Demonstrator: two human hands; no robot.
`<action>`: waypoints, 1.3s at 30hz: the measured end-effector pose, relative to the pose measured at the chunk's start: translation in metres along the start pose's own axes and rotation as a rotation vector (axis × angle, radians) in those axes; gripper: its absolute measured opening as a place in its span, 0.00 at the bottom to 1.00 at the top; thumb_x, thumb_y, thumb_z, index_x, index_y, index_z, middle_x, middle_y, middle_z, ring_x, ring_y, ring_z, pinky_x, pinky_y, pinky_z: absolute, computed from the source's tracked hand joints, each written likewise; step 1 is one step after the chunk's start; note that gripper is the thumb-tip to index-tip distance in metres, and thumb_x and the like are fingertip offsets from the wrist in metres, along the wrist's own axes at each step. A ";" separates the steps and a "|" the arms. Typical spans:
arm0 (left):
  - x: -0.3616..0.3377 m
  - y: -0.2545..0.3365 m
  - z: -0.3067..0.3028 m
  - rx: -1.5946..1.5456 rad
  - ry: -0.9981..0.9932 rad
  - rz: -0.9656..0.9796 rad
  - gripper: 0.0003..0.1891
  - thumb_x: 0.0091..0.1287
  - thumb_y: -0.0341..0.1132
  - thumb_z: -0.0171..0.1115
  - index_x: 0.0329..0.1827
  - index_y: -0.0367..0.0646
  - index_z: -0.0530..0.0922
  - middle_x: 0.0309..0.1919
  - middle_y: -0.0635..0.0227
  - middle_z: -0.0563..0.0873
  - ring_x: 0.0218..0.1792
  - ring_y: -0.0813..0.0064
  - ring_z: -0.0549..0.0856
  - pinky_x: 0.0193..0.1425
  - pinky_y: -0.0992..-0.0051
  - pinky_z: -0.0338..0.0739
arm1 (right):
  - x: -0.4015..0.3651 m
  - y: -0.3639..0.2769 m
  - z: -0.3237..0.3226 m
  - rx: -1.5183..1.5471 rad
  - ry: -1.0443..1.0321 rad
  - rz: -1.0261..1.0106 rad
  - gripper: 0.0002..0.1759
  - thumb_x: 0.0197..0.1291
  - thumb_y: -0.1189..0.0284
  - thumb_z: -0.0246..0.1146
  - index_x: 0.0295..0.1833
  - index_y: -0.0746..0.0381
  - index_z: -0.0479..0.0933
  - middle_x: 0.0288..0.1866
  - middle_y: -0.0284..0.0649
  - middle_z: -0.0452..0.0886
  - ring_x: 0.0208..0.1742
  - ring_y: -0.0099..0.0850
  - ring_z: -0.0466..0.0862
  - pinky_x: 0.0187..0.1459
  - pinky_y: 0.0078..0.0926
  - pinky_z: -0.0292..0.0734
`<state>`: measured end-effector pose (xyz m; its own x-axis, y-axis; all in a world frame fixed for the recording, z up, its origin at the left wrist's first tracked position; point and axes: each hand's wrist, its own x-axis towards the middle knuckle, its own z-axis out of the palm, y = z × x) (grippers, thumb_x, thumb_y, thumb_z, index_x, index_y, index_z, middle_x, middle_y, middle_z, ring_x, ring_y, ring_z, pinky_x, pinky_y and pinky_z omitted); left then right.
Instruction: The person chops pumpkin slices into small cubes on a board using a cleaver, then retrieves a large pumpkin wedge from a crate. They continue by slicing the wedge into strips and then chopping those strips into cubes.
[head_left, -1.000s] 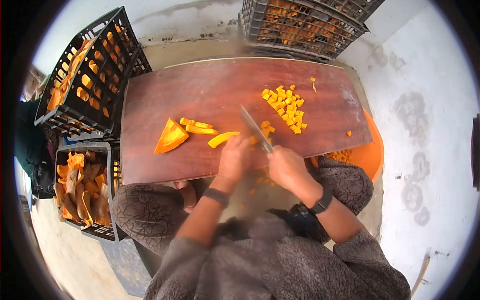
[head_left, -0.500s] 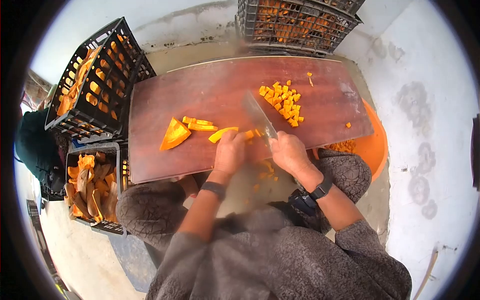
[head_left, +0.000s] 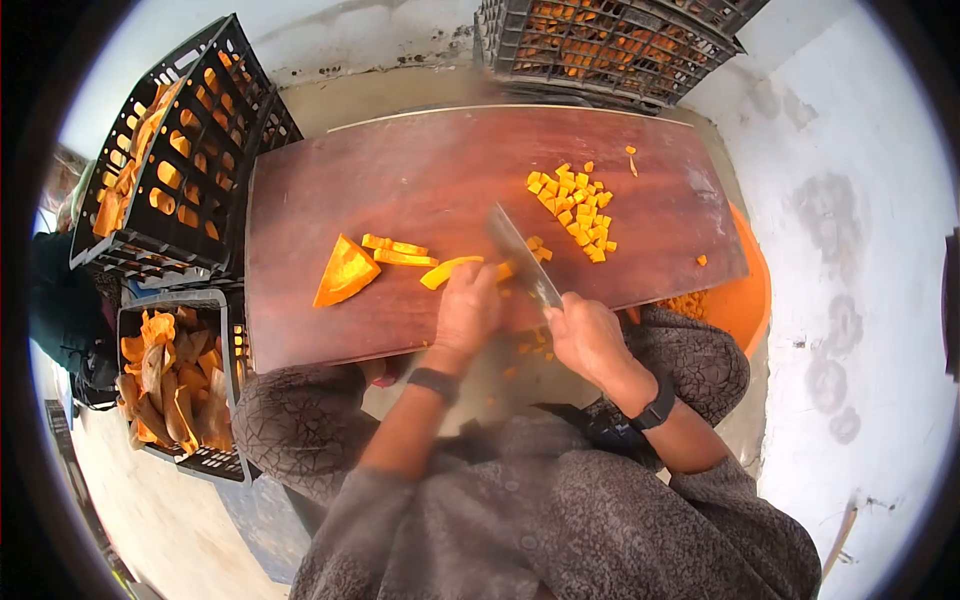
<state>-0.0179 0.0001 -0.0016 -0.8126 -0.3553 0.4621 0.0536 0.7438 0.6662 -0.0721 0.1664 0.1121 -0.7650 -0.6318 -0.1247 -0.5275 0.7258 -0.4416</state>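
Note:
My left hand (head_left: 468, 310) is closed on an orange pumpkin strip (head_left: 446, 271), pressing it to the red-brown board (head_left: 380, 190) near its front edge. In my right hand (head_left: 592, 340) is the handle of a knife (head_left: 528, 258). Its blade slants up and left, at the strip's right end. A few freshly cut pieces (head_left: 539, 249) lie just right of the blade. A pumpkin wedge (head_left: 345, 272) and two or three cut strips (head_left: 398, 252) rest left of my left hand. Beyond the knife spreads a pile of pumpkin cubes (head_left: 575, 207).
A black crate of pumpkin pieces (head_left: 175, 150) stands at the left, with a crate of peelings (head_left: 180, 380) nearer me. Stacked crates (head_left: 600, 50) stand behind the board. An orange basin (head_left: 750, 290) holding cubes sits under its right end. A white wall (head_left: 850, 250) borders the right.
The view has shifted slightly. Newly cut pieces now show to the right of the blade. Both hands keep their hold on the strip and the knife.

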 end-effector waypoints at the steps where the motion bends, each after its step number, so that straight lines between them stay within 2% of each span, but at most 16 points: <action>1: -0.001 0.000 0.001 -0.003 0.003 0.002 0.15 0.54 0.24 0.62 0.46 0.40 0.80 0.42 0.50 0.81 0.46 0.48 0.81 0.53 0.57 0.79 | -0.001 -0.002 0.000 -0.018 -0.021 0.022 0.15 0.66 0.66 0.60 0.34 0.69 0.73 0.26 0.60 0.79 0.33 0.61 0.80 0.37 0.54 0.74; 9: 0.000 0.001 -0.002 -0.032 -0.025 -0.023 0.15 0.55 0.22 0.61 0.47 0.39 0.79 0.44 0.51 0.81 0.47 0.49 0.81 0.53 0.58 0.79 | -0.006 -0.012 0.009 -0.093 -0.062 0.118 0.13 0.66 0.67 0.59 0.37 0.68 0.74 0.29 0.58 0.80 0.35 0.58 0.82 0.39 0.53 0.76; 14: 0.000 -0.001 -0.001 -0.064 -0.021 -0.027 0.15 0.55 0.21 0.60 0.47 0.38 0.79 0.44 0.51 0.81 0.48 0.48 0.80 0.55 0.57 0.78 | 0.016 -0.021 0.012 -0.096 -0.052 0.025 0.10 0.64 0.72 0.58 0.38 0.69 0.76 0.33 0.58 0.83 0.39 0.56 0.84 0.43 0.51 0.78; 18: 0.002 -0.008 0.004 -0.016 0.034 -0.044 0.15 0.54 0.22 0.60 0.47 0.39 0.79 0.44 0.51 0.81 0.48 0.48 0.80 0.54 0.57 0.78 | 0.026 -0.026 0.018 -0.105 -0.071 0.040 0.10 0.62 0.73 0.58 0.40 0.70 0.77 0.35 0.60 0.83 0.41 0.56 0.85 0.44 0.50 0.79; 20: 0.002 -0.010 0.003 -0.016 0.056 -0.037 0.15 0.54 0.22 0.60 0.47 0.39 0.79 0.43 0.51 0.82 0.48 0.49 0.80 0.54 0.57 0.78 | 0.027 -0.020 0.030 -0.129 0.072 -0.009 0.06 0.57 0.73 0.59 0.33 0.63 0.79 0.33 0.50 0.84 0.38 0.49 0.85 0.41 0.46 0.79; 21: 0.002 -0.010 0.002 -0.018 0.041 -0.057 0.15 0.54 0.22 0.60 0.46 0.39 0.79 0.43 0.51 0.82 0.48 0.49 0.80 0.54 0.57 0.78 | 0.028 -0.024 0.025 -0.126 0.078 -0.012 0.06 0.57 0.73 0.59 0.33 0.63 0.79 0.33 0.50 0.84 0.38 0.49 0.85 0.41 0.46 0.79; 23: 0.004 -0.009 0.002 -0.022 0.027 -0.068 0.15 0.54 0.22 0.60 0.46 0.39 0.79 0.43 0.51 0.82 0.48 0.49 0.81 0.54 0.57 0.77 | 0.034 -0.030 0.014 -0.162 -0.053 -0.001 0.06 0.57 0.73 0.59 0.33 0.63 0.79 0.34 0.49 0.84 0.40 0.49 0.85 0.42 0.46 0.79; 33: 0.001 -0.014 0.005 -0.020 0.029 -0.044 0.15 0.53 0.21 0.62 0.45 0.40 0.80 0.42 0.53 0.83 0.46 0.50 0.81 0.53 0.58 0.78 | 0.048 -0.017 0.034 -0.101 -0.025 -0.014 0.08 0.56 0.72 0.59 0.36 0.64 0.80 0.35 0.49 0.84 0.40 0.50 0.84 0.42 0.46 0.79; 35: 0.000 -0.015 0.005 -0.019 0.033 -0.046 0.15 0.53 0.21 0.62 0.45 0.40 0.79 0.43 0.54 0.83 0.46 0.50 0.81 0.53 0.58 0.79 | 0.057 -0.017 0.036 -0.090 -0.028 0.118 0.09 0.57 0.71 0.58 0.37 0.64 0.81 0.35 0.51 0.84 0.40 0.51 0.85 0.42 0.48 0.79; 39: -0.001 -0.013 0.004 -0.027 0.038 -0.027 0.14 0.56 0.23 0.64 0.46 0.40 0.79 0.43 0.54 0.83 0.47 0.50 0.82 0.54 0.58 0.79 | 0.067 0.004 0.034 0.024 0.022 0.163 0.10 0.58 0.71 0.58 0.38 0.64 0.81 0.36 0.52 0.84 0.41 0.53 0.84 0.43 0.50 0.78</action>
<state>-0.0206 -0.0073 -0.0132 -0.7911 -0.3967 0.4657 0.0484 0.7182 0.6941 -0.1128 0.1173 0.0714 -0.8475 -0.5004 -0.1772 -0.3873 0.8111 -0.4384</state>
